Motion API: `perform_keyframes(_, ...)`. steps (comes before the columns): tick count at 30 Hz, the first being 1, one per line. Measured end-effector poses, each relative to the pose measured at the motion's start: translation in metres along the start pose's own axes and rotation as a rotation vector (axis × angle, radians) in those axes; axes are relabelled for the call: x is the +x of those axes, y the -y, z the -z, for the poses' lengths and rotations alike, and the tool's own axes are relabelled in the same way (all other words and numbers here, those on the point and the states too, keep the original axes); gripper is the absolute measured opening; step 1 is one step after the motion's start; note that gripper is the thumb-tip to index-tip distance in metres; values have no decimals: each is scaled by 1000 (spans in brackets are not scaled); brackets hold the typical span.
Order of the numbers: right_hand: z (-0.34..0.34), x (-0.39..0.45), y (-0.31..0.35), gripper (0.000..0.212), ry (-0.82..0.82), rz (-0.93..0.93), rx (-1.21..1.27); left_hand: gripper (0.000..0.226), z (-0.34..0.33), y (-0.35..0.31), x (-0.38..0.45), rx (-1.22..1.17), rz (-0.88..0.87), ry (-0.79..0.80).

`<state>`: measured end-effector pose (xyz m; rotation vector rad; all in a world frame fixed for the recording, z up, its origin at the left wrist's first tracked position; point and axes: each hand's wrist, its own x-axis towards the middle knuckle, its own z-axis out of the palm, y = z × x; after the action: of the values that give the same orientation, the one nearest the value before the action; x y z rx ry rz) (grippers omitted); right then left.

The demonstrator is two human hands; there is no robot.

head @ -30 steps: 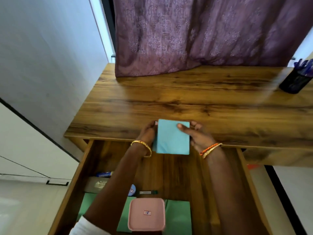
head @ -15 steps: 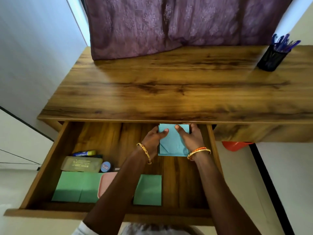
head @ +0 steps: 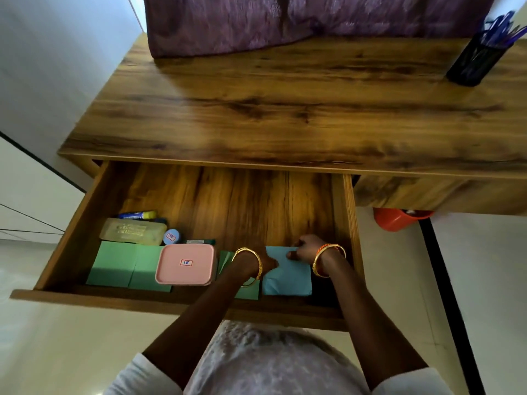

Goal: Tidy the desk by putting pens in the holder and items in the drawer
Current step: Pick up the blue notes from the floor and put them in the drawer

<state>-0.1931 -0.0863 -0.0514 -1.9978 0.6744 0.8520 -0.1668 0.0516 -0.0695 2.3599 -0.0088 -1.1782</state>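
Two hands work inside the open drawer (head: pixel 85 223) under the wooden bench (head: pixel 285 115). At the drawer's left end, a blue and yellow tube (head: pixel 138 214) lies at the back, with a pale yellowish case (head: pixel 132 231) just in front of it and a small round blue container (head: pixel 172 236) beside the case. Green paper pads (head: pixel 119 266) lie along the front, and a pink lidded box (head: pixel 185 264) with a small label rests partly on them. Right of the box, more green paper (head: pixel 225 259) shows under the left wrist. The left hand (head: pixel 263 262), with a gold bangle, pinches the left edge of a light blue paper pad (head: pixel 286 276), which lies flat at the front right of the drawer. The right hand (head: pixel 306 248), wearing orange and gold bangles, has its fingers curled onto the pad's far right corner. Below the bench to the right, an orange bucket (head: pixel 396 219) sits on the floor. At the bench's far right corner stands a black holder (head: pixel 473 62) filled with blue pens (head: pixel 499 27). A purple curtain (head: pixel 285 21) hangs along the back.
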Motion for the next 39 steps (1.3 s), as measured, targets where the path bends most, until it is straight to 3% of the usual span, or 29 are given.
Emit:
perform_keyframes(4, -14, -1, -9, 52, -55, -26, -95, 40, -1, 4, -1, 197, -11, -119)
perform_keyframes(12, -27, 1, -8, 32, -182, 33, -306, 44, -11, 11, -3, 383, 6, -199)
perform_keyframes(20, -32, -5, -8, 59, -271, -14, -440, 48, -14, 14, -7, 361, 40, -270)
perform_keyframes(25, -38, -25, 4, 72, -394, 57, -283, 43, -11, 20, -17, 228, -153, -310)
perform_keyframes(29, -71, -59, 5, 39, -651, 382, -217, 23, 5, 42, -40, 177, -330, -397)
perform_keyframes(32, -109, -75, 14, 20, -821, 591, -234, 20, 15, 70, -64, 169, -476, -559)
perform_keyframes(36, -163, -76, 25, 24, -876, 714, -265, 21, 21, 124, -83, 213, -748, -914)
perform_keyframes(39, -194, -75, 29, 28, -940, 670, -314, 25, 22, 171, -83, 247, -709, -1028)
